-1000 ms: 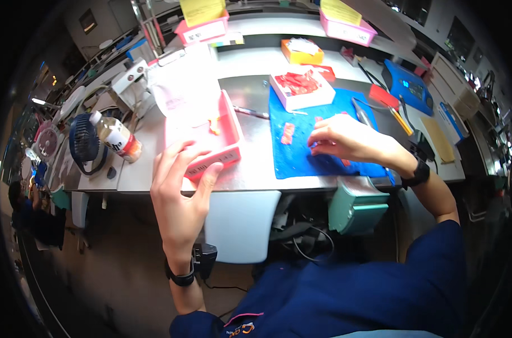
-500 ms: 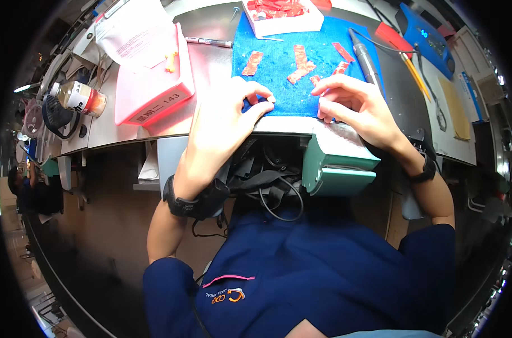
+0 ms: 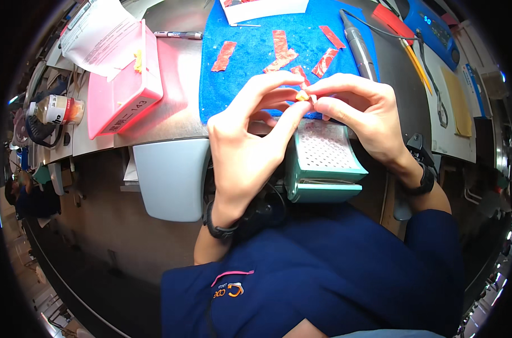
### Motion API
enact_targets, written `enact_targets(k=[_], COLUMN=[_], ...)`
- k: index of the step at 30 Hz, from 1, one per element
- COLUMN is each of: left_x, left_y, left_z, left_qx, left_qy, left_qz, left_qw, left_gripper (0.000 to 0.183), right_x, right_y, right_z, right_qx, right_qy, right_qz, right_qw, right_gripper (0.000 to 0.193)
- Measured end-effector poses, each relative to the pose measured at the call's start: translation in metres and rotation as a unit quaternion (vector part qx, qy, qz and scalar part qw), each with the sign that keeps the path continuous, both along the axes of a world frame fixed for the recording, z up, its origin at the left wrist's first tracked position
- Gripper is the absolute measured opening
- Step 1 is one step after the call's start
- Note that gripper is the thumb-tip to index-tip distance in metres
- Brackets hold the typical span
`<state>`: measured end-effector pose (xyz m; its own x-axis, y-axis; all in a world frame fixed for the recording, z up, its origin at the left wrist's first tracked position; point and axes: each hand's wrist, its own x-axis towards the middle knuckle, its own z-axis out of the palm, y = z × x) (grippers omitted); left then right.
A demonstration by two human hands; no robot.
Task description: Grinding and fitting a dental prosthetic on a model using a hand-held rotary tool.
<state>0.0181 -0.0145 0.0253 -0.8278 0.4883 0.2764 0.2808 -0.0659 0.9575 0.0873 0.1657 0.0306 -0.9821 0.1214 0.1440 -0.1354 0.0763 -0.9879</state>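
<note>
Over the near edge of the blue towel (image 3: 242,84), my two hands meet at the fingertips. Thumb and index finger of my left hand (image 3: 250,135) pinch a small yellow-orange piece (image 3: 302,97), too small to name. Close against it, my right hand (image 3: 374,110) has its fingertips pinched together; what they grip, if anything, is partly hidden. Just beyond the fingertips lies a crumpled red foil strip (image 3: 298,72). Several more strips, such as a left one (image 3: 224,56) and a right one (image 3: 325,62), are spread on the towel.
A perforated green-framed rest (image 3: 326,180) juts from the bench below my hands. To the left stand a pink bin (image 3: 121,107) with papers and a bottle (image 3: 59,110). On the right lie a corded pen-shaped handpiece (image 3: 360,53) and a blue control box (image 3: 430,34).
My hands have come together, the left moving right and the right moving slightly inward. The yellow-orange piece now shows in my left fingertips. The whole view has shifted a little.
</note>
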Motion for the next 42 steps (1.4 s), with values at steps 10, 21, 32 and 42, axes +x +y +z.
enact_targets(k=[10, 21, 32, 42], left_x=[-0.018, -0.023, -0.017, -0.016], left_y=[0.015, 0.007, 0.009, 0.005], left_z=[-0.012, -0.017, -0.011, -0.024], left_qx=[0.074, 0.063, 0.014, -0.004], left_qy=[-0.019, -0.077, -0.029, 0.045], left_qz=[0.000, -0.081, -0.070, -0.044], left_qw=[0.997, 0.992, 0.997, 0.998], left_gripper=[0.018, 0.015, 0.020, 0.016], right_x=[-0.003, -0.001, -0.003, -0.003], right_y=[-0.004, 0.008, 0.008, 0.003], right_z=[0.004, -0.006, -0.008, -0.005], right_qx=[0.012, 0.063, 0.071, 0.099], right_qy=[0.041, 0.068, 0.074, 0.072], right_qz=[-0.065, -0.009, -0.027, -0.030], right_qw=[0.997, 0.996, 0.994, 0.992], right_gripper=[0.021, 0.017, 0.016, 0.017])
